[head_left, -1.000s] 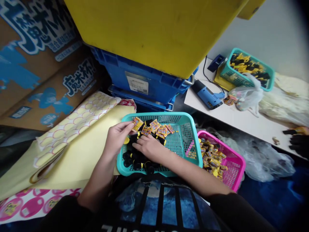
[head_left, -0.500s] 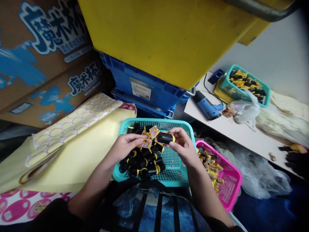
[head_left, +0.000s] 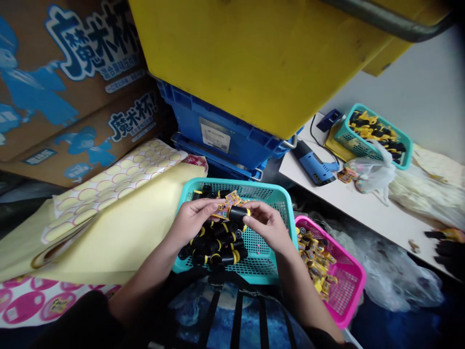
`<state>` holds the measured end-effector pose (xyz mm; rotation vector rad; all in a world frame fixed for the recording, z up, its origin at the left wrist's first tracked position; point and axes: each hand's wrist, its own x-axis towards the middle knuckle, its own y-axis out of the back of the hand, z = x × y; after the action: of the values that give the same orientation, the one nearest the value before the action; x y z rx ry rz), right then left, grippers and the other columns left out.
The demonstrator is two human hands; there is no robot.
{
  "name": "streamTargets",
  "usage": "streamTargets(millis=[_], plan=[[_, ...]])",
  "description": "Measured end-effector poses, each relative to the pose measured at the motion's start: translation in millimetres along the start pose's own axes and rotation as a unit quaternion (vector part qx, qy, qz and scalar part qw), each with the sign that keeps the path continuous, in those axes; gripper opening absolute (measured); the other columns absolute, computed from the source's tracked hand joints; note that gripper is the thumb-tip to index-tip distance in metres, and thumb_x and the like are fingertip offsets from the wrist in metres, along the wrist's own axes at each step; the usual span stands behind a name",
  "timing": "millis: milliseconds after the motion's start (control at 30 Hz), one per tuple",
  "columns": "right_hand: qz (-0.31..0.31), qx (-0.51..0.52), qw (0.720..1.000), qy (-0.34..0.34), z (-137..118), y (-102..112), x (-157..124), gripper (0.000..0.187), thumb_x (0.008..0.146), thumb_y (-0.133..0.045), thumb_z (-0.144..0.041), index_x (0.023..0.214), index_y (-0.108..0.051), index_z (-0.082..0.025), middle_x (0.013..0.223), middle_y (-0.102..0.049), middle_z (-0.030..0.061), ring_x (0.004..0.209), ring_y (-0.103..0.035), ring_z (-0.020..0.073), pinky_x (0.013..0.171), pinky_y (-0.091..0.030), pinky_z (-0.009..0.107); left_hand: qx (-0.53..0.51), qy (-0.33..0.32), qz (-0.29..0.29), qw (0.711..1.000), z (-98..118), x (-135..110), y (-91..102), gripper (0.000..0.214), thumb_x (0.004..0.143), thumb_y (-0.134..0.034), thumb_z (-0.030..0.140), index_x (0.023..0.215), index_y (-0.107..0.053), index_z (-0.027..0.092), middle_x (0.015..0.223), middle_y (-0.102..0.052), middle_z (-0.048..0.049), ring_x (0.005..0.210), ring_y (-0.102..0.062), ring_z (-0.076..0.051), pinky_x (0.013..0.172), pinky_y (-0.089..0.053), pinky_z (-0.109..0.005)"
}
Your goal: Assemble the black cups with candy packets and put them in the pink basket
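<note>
My left hand pinches a small orange-and-yellow printed label between thumb and fingers. In the fingertips of my right hand is a black cylinder with a yellow band, lying sideways. Its left end meets the label's right edge; whether it is inside the label I cannot tell. Both hands are over a turquoise basket. Many similar black cylinders fill the basket's left side, and more printed labels lie just behind my fingers.
At the right stands a pink basket with labelled yellow pieces. A white table holds a blue heat gun and another turquoise basket of black and yellow parts. Blue crates and a yellow bin rise ahead; cartons stand left.
My right hand has moved the black cylinder left and slightly down, up against the label. My left hand keeps its pinch on the label. The view has shifted slightly.
</note>
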<state>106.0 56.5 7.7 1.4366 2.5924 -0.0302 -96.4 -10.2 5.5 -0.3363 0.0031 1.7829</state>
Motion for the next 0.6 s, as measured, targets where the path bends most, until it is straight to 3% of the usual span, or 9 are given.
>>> streamTargets(millis=[233, 367, 600], plan=[[0.01, 0.061, 0.998, -0.033, 0, -5, 3, 0.03, 0.072, -0.075, -0.039, 0.094, -0.067, -0.021, 0.077, -0.066, -0.0001, 0.066, -0.062, 0.013, 0.066, -0.052, 0.029, 0.022, -0.017, 0.002, 1.0, 0, 2, -1.7, 0.038, 0.081, -0.064, 0.048, 0.098, -0.075, 0.016, 0.096, -0.077, -0.0078, 0.075, -0.072, -0.02, 0.068, -0.061, -0.031], [0.006, 0.072, 0.997, -0.041, -2, -8, 5, 0.029, 0.071, -0.076, -0.04, 0.09, -0.068, -0.02, 0.074, -0.066, -0.0001, 0.064, -0.062, 0.0132, 0.062, -0.052, 0.028, 0.078, -0.066, 0.003, 0.995, 4, 3, -3.7, 0.027, 0.083, -0.063, 0.041, 0.092, -0.076, 0.019, 0.1, -0.076, -0.0064, 0.089, -0.071, -0.021, 0.081, -0.059, -0.032], [-0.002, 0.119, 0.993, 0.008, 1, -17, 5, 0.036, 0.064, -0.083, -0.03, 0.097, -0.069, -0.027, 0.092, -0.069, 0.0001, 0.078, -0.064, 0.0149, 0.08, -0.052, 0.034, 0.011, -0.069, -0.048, 0.996, 7, -1, -11.8, 0.029, 0.067, -0.079, 0.023, 0.094, -0.07, 0.019, 0.099, -0.076, -0.0045, 0.09, -0.072, -0.02, 0.083, -0.058, -0.032]])
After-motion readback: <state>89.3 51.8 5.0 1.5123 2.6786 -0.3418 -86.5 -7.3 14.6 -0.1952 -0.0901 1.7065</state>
